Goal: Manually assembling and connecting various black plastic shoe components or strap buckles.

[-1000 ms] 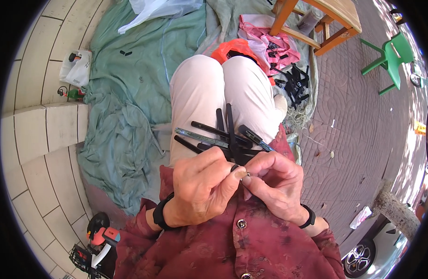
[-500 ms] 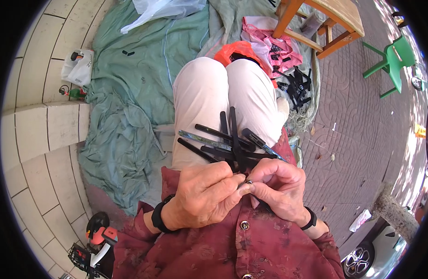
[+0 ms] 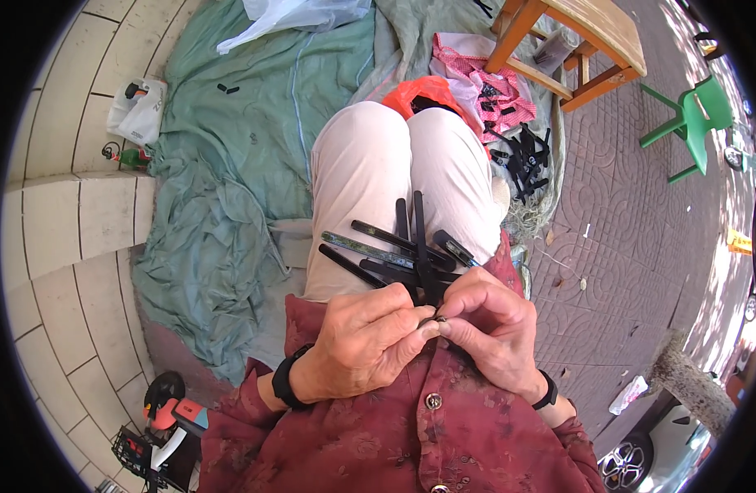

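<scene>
Two hands meet at the near end of the lap, just in front of the shirt [image 3: 357, 440]; the left hand [image 3: 361, 337] has thumb and forefinger pinched together on a small dark piece [image 3: 434, 320], and the right hand [image 3: 497, 333] has its thumb and forefinger closed at the right end of the same piece, so each grip appears clamped on it; the fingertips hide most of its shape, and I cannot tell whether it is joined to any strip behind it.

Several black strips [image 3: 420, 234] lie crossed and loose just beyond the fingers, across the trousers [image 3: 361, 164]; a patterned strip [image 3: 366, 249] lies among them, reaching toward the lap's left edge.

More black pieces sit in a heap [image 3: 527, 163] near the right edge of the green sheet [image 3: 255, 123]; beside it are a pink checked cloth [image 3: 464, 62] and an orange-red bag [image 3: 409, 94] beyond the knees; two small black bits [image 3: 228, 88] lie toward the sheet's left edge.

As for progress, one piece is in work and, judging by both grips on it, unfinished; the strips on the lap are out of the fingers, but whether they are done or waiting does not show; the same holds for the heap, so how much is left I cannot say.
</scene>
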Demonstrator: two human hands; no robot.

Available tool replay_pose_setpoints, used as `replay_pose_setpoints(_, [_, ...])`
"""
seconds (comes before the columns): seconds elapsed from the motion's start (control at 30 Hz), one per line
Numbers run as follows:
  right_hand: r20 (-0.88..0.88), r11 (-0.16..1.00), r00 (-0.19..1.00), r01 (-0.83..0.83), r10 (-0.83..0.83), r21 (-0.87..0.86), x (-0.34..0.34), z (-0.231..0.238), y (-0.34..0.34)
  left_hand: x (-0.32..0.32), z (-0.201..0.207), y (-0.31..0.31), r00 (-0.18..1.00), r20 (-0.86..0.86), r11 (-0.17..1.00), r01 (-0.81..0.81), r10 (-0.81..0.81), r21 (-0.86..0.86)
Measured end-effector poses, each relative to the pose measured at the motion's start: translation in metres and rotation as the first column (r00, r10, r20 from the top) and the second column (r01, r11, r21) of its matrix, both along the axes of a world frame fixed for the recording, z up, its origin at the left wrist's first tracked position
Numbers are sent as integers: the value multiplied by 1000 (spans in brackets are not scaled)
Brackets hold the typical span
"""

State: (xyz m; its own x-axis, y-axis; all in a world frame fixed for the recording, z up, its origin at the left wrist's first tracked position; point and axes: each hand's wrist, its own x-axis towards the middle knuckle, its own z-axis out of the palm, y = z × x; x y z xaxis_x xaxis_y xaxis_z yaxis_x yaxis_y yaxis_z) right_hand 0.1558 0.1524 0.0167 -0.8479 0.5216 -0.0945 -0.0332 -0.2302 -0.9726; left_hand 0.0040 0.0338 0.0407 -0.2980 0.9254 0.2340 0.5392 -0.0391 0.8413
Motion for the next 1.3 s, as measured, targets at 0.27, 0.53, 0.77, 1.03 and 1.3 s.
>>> replay_pose_setpoints(0.27, [1,903,1000,-16,18,-429,-3,7,-2,-3,-6,-3,990,137,999,20,-15,-30])
replay_pose_setpoints(0.53, [78,879,992,-52,101,-474,-2,11,2,-1,-9,-5,986,167,1000,3,0,-21])
replay_pose_setpoints(0.77, [57,809,985,-99,162,-580,-1,12,3,0,-9,-9,990,140,1000,15,-14,-10])
replay_pose_setpoints(1.03, [8,939,996,-81,88,-334,3,7,-4,0,-10,-10,982,186,1000,15,-13,-9])
replay_pose_setpoints(1.3, [-72,940,996,-75,54,-333,2,8,-7,-1,-1,-8,713,680,963,24,170,-267])
